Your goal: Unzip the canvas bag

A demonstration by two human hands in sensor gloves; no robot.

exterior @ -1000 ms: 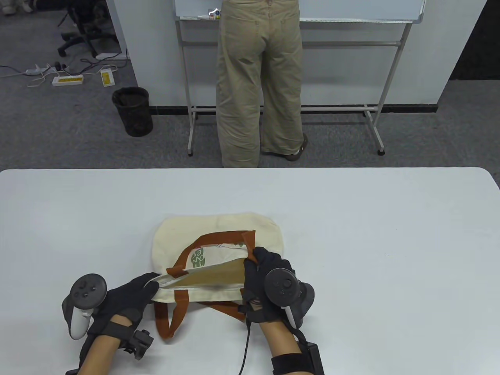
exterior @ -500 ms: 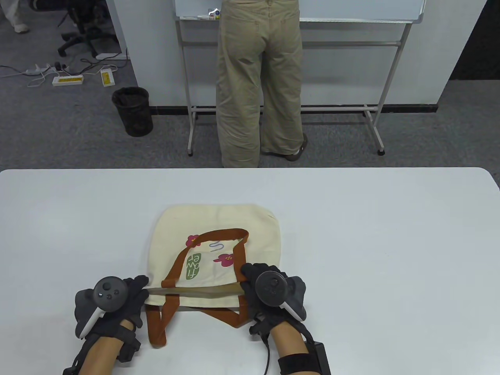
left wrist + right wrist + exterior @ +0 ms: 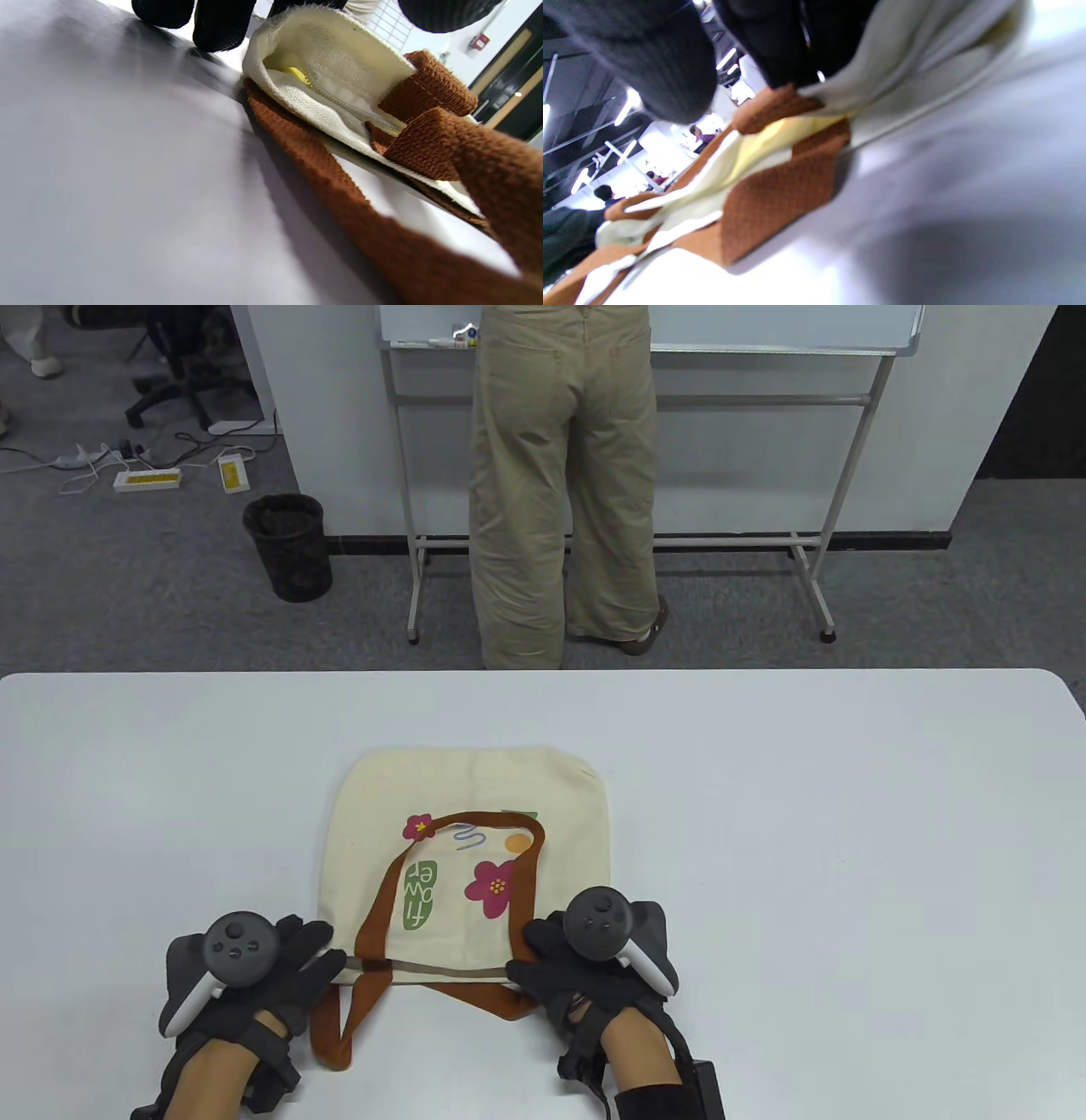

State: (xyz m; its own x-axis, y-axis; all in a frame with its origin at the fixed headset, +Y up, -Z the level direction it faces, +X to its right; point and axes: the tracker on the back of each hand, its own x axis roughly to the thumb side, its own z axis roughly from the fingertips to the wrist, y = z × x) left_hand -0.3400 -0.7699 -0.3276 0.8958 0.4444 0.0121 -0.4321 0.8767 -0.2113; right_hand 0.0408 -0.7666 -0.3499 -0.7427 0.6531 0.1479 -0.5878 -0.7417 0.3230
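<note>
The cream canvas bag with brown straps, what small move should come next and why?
Probably lift the top lip again: the cream canvas bag with brown straps lies flat, mouth only narrowly parted. The left hand and right hand each hold an end of the mouth, and the zipper teeth show inside.

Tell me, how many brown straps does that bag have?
2. One brown strap loops across the printed face of the canvas bag; the other strap trails onto the table toward the hands.
</note>
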